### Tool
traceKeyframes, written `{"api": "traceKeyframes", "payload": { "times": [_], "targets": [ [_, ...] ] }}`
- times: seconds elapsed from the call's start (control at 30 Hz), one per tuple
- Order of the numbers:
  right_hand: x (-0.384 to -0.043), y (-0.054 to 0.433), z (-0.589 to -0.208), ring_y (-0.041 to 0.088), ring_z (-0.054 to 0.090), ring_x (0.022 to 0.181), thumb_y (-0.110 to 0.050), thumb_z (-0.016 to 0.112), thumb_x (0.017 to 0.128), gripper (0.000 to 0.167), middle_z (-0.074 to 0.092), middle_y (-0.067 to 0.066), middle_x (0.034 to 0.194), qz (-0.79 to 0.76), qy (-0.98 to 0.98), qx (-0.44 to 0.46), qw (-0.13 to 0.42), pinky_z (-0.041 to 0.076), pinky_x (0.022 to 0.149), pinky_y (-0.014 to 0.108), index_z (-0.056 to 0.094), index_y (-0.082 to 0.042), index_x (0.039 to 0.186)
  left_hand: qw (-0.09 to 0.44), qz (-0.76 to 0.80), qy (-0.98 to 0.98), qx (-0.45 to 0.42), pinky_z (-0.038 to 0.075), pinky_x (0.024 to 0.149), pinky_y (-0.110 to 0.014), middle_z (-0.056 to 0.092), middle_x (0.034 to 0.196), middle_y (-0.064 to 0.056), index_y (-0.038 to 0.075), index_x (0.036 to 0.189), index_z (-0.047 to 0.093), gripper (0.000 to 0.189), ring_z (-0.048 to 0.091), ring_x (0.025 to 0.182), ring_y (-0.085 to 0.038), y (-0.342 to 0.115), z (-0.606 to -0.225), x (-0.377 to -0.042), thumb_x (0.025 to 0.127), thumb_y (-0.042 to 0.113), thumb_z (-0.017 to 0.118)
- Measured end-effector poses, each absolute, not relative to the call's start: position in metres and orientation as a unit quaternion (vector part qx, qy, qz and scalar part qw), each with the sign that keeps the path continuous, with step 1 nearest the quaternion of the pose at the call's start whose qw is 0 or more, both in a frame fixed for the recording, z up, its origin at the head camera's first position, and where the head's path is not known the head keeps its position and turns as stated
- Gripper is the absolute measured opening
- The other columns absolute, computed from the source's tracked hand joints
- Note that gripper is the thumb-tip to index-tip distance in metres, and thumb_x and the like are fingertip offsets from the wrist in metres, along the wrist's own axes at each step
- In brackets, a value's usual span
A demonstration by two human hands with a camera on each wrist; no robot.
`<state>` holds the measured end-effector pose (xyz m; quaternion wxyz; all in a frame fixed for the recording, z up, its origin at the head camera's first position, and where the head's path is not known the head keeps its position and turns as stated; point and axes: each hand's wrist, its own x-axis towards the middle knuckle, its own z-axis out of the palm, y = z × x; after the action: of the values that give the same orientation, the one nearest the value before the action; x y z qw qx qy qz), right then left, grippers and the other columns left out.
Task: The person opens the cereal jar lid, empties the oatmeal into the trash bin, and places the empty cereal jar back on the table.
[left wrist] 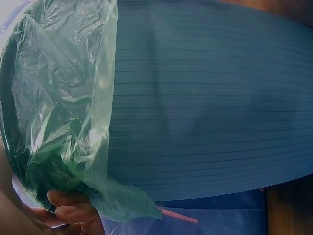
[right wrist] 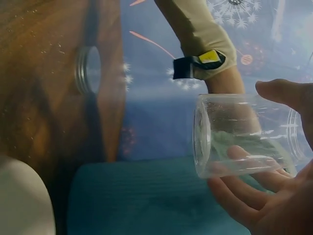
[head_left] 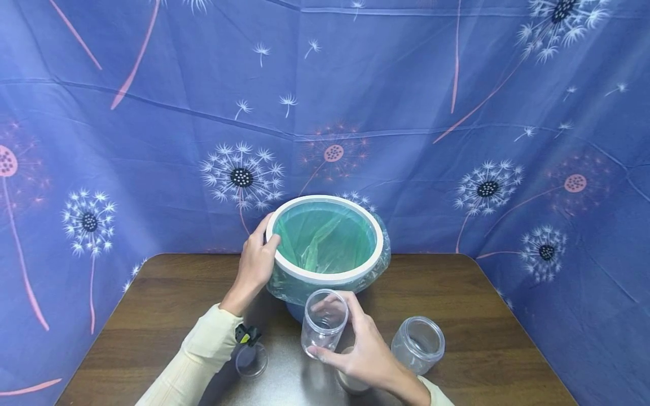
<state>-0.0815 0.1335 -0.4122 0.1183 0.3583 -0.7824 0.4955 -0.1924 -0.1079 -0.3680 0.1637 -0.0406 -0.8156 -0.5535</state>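
Note:
A blue bin (left wrist: pixel 210 107) with a white rim (head_left: pixel 325 276) stands at the table's far side. A thin green bag (head_left: pixel 325 242) lines it and folds out over the rim. My left hand (head_left: pixel 258 259) grips the rim's left side, thumb on the rim, fingertips showing under the bag in the left wrist view. In front of the bin, my right hand (head_left: pixel 368 349) holds a clear plastic jar (head_left: pixel 324 327) between thumb and fingers, above the table. The jar looks empty and has no lid on. The right hand partly hides a pale round object (head_left: pixel 352 383).
A second clear jar (head_left: pixel 418 345), without a lid, stands right of my right hand. A round clear lid (head_left: pixel 251 361) lies near my left sleeve. The wooden table (head_left: pixel 482 316) ends at a blue dandelion-print cloth (head_left: pixel 386 84) behind.

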Motion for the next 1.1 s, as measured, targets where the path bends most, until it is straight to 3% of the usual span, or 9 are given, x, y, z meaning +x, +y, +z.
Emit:
{"api": "traceKeyframes", "payload": {
  "times": [0.2,0.47,0.7,0.87,1.1],
  "targets": [
    [-0.084,0.124,-0.425,0.016,0.068,0.122,-0.024,0.095,0.083,0.071,0.071,-0.005,0.132,0.487,-0.791,0.359,0.094,0.049,0.107,0.034,0.05,-0.015,0.138,0.163,-0.554,-0.815,-0.038,0.044,0.109,-0.054,0.057,0.155,-0.015,0.019,0.163,0.048,0.065,0.06,0.126,-0.035,-0.108,-0.368,-0.192,0.097,0.021,0.052],
    [-0.087,0.112,-0.441,0.019,0.073,0.112,-0.021,0.096,0.081,0.071,0.073,-0.003,0.126,0.499,-0.786,0.364,0.027,0.055,0.101,0.037,0.052,-0.017,0.136,0.161,-0.558,-0.813,-0.034,0.042,0.113,-0.054,0.054,0.158,-0.015,0.017,0.164,0.047,0.067,0.057,0.131,-0.035,-0.108,-0.367,-0.192,0.097,0.021,0.052],
    [-0.091,0.109,-0.46,0.016,0.071,0.115,-0.019,0.097,0.079,0.075,0.072,-0.004,0.128,0.47,-0.804,0.365,-0.011,0.054,0.103,0.036,0.05,-0.017,0.138,0.162,-0.557,-0.814,-0.037,0.043,0.111,-0.054,0.055,0.157,-0.015,0.018,0.163,0.047,0.066,0.059,0.128,-0.035,-0.108,-0.368,-0.192,0.097,0.021,0.052],
    [-0.093,0.109,-0.47,0.012,0.069,0.115,-0.02,0.098,0.078,0.079,0.072,-0.004,0.127,0.438,-0.822,0.364,-0.027,0.054,0.102,0.035,0.047,-0.021,0.139,0.162,-0.556,-0.814,-0.034,0.044,0.11,-0.054,0.055,0.157,-0.014,0.018,0.163,0.048,0.066,0.059,0.128,-0.035,-0.108,-0.369,-0.192,0.097,0.021,0.052],
    [-0.095,0.108,-0.476,0.013,0.069,0.113,-0.024,0.098,0.077,0.078,0.073,0.003,0.123,0.423,-0.833,0.355,-0.044,0.055,0.099,0.036,0.048,-0.016,0.136,0.162,-0.555,-0.815,-0.031,0.044,0.11,-0.054,0.055,0.157,-0.013,0.019,0.163,0.048,0.067,0.059,0.128,-0.034,-0.108,-0.368,-0.192,0.097,0.021,0.052]
  ]
}}
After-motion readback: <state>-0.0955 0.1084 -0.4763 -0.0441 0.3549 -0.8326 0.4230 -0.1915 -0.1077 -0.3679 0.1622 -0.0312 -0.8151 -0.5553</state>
